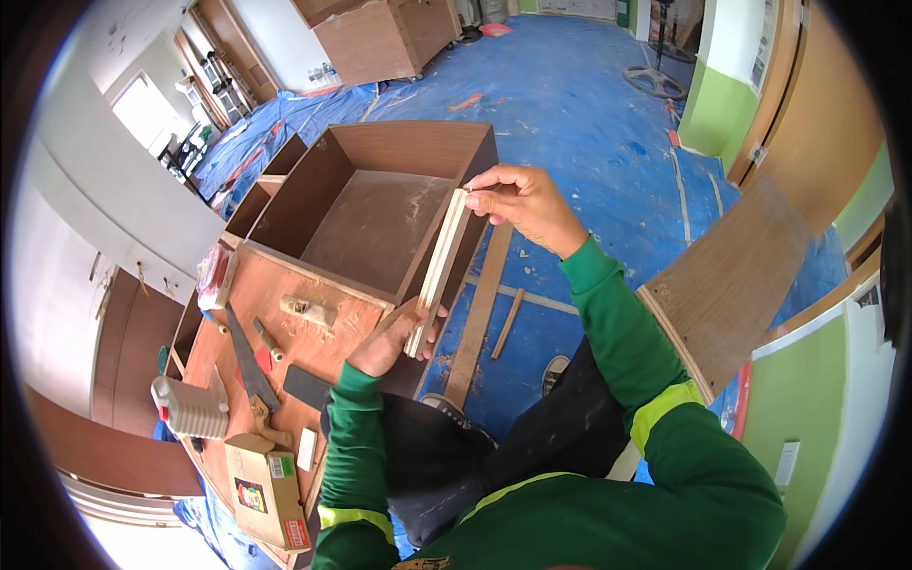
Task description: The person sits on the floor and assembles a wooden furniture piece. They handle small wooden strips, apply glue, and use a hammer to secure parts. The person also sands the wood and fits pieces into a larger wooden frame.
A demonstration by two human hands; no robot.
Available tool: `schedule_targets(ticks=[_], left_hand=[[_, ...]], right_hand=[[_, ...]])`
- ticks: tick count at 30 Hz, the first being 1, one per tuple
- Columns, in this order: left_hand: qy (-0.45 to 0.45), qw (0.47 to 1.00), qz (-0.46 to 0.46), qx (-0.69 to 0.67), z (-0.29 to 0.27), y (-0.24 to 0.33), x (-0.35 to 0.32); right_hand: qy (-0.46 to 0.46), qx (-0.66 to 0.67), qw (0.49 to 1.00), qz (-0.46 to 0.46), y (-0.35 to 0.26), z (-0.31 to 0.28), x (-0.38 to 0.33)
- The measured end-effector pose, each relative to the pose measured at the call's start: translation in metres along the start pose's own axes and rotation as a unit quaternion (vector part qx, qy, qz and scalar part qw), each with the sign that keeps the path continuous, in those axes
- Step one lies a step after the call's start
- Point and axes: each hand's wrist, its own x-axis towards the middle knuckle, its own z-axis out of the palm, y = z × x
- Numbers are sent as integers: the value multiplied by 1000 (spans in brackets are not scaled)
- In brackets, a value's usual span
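A pale wooden strip point(440, 271) with a groove along its length slants up and away in front of me. My left hand point(383, 344) is wrapped round its near, lower end. At the far, upper end my right hand point(528, 207) is closed in a pinch, thumb and forefinger against the strip's tip. Whatever lies between those fingertips is too small to make out. Behind the strip stands a brown open wooden cabinet box point(380, 223). On the reddish wooden board point(271, 285) to the left lie a small wooden hand plane point(309, 311), shavings and a handsaw point(252, 370).
A white plastic jug point(193, 406), a cardboard box point(266, 494), a dark flat piece point(306, 388) and a small handled tool point(269, 337) crowd the left. A long plank point(481, 313) and a short stick point(508, 324) lie on blue sheeting point(570, 114). A panel point(727, 285) leans right.
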Motion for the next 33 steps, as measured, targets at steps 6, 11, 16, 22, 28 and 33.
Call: schedule_targets(ticks=[6, 11, 16, 22, 28, 33], left_hand=[[-87, 989, -64, 104, 6, 11, 59], [-49, 993, -22, 107, 17, -35, 93], [16, 998, -15, -52, 23, -36, 102], [55, 987, 35, -145, 18, -43, 103], [89, 989, 95, -70, 32, -51, 103], [124, 977, 168, -34, 49, -59, 108]], right_hand=[[-44, -129, 988, 76, -15, -29, -2], [29, -42, 987, 150, 10, -22, 0], [71, -145, 976, 144, 9, -40, 7], [64, -383, 914, 119, 50, -50, 13], [-81, -289, 942, 149, 50, 24, 5], [-83, -231, 960, 137, 66, 46, 0]])
